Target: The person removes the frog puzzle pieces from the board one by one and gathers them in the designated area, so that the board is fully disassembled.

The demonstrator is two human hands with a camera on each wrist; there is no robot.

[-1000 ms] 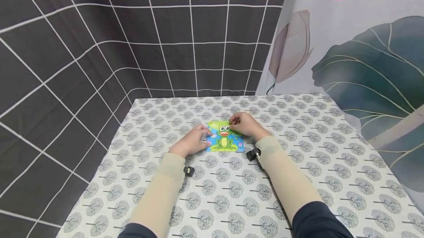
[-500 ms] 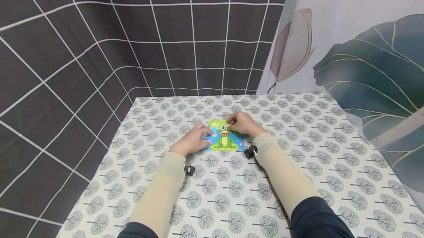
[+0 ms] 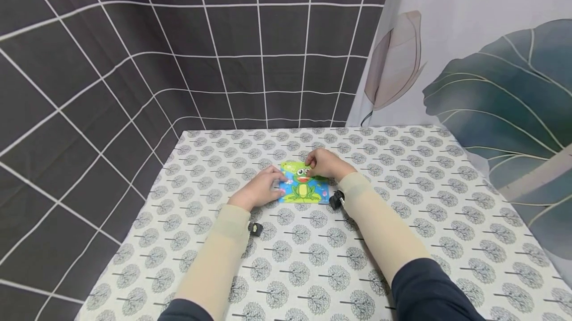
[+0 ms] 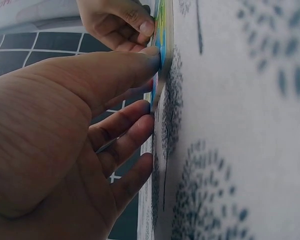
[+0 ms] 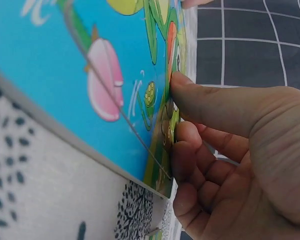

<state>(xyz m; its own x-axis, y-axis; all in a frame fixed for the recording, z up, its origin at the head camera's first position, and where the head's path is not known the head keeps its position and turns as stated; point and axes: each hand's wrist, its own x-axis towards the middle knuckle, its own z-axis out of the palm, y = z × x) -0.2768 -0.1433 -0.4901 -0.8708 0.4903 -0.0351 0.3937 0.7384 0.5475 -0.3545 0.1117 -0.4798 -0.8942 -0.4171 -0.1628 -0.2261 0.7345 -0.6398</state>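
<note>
A frog jigsaw puzzle lies flat on the table: a bright green frog on blue, with pink flowers. My left hand rests at its left edge. In the left wrist view the thumb of this hand lies on the board's rim, and the other fingers reach out fairly straight beside it. At the upper right of the puzzle, my right hand has its thumb and curled fingers together on a puzzle piece, mostly hidden by the fingertips. Cut lines cross the blue surface in the right wrist view.
The table is covered by a white cloth printed with grey trees. Behind it hangs a dark curtain with white grid lines. A pale curtain with large leaves hangs at the right. Small black cameras sit on both wrists.
My right hand has shifted slightly left over the upper right of the puzzle, and its wrist has moved a little with it. The left hand and the board stay in place.
</note>
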